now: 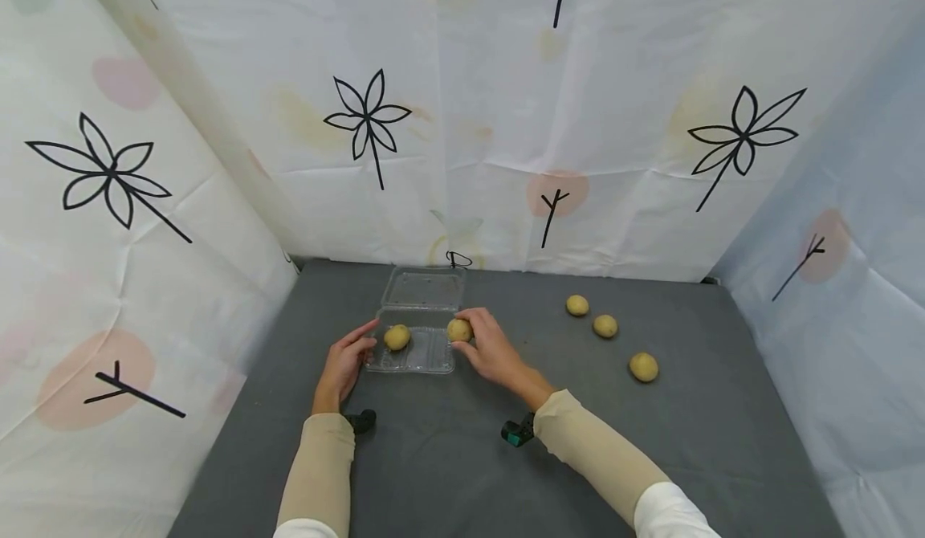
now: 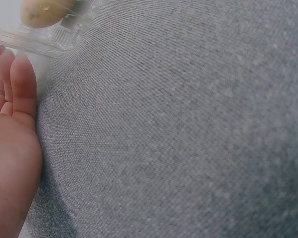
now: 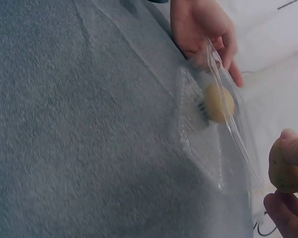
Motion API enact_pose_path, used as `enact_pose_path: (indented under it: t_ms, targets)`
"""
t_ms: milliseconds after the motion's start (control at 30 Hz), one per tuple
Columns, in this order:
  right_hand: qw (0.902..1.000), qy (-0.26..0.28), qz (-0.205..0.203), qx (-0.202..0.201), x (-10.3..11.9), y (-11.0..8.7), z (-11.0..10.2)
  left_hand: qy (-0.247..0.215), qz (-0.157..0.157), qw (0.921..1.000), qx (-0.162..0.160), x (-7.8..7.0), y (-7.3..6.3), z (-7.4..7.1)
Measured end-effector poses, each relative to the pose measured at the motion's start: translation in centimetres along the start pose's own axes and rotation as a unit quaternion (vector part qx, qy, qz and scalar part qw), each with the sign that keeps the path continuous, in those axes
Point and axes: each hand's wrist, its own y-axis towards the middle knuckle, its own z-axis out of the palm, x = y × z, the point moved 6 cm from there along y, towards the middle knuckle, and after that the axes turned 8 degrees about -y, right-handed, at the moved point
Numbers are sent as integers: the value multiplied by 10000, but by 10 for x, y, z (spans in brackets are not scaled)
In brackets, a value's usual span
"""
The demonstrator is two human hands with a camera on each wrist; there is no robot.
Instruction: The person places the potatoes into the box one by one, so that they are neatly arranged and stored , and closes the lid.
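Observation:
A clear plastic clamshell container [image 1: 431, 352] lies on the table with its lid [image 1: 426, 288] folded back. One small yellow potato [image 1: 397, 337] rests in the left part of its base. At the container's left edge is my left hand [image 1: 344, 365], its fingers fairly straight and touching the side wall. My right hand [image 1: 499, 352] pinches a second potato [image 1: 458, 330] between thumb and fingers over the container's right edge. In the right wrist view that pinched potato [image 3: 282, 171] appears above the rim, apart from the potato [image 3: 219, 103] inside.
Three loose potatoes lie to the right: a far one [image 1: 577, 305], a middle one [image 1: 605, 326] and a nearer one [image 1: 643, 367]. The dark grey table [image 1: 448, 466] is bordered by white patterned curtains [image 1: 491, 120] at the back and sides.

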Motion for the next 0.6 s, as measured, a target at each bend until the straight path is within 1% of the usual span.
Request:
enact_pose_path:
  t_ms: [100, 200, 367, 600]
  targets:
    - [9997, 94, -197, -82, 8, 0, 3, 16, 3, 10000, 19, -1, 0, 0]
    - [9993, 187, -306, -45, 17, 0, 7, -29, 19, 10000, -1, -2, -1, -1]
    - [9992, 172, -305, 193, 27, 2, 16, -82, 41, 10000, -38, -2, -1, -1]
    - [9982, 227, -344, 446, 37, 7, 22, -40, 54, 10000, 19, -2, -1, 1]
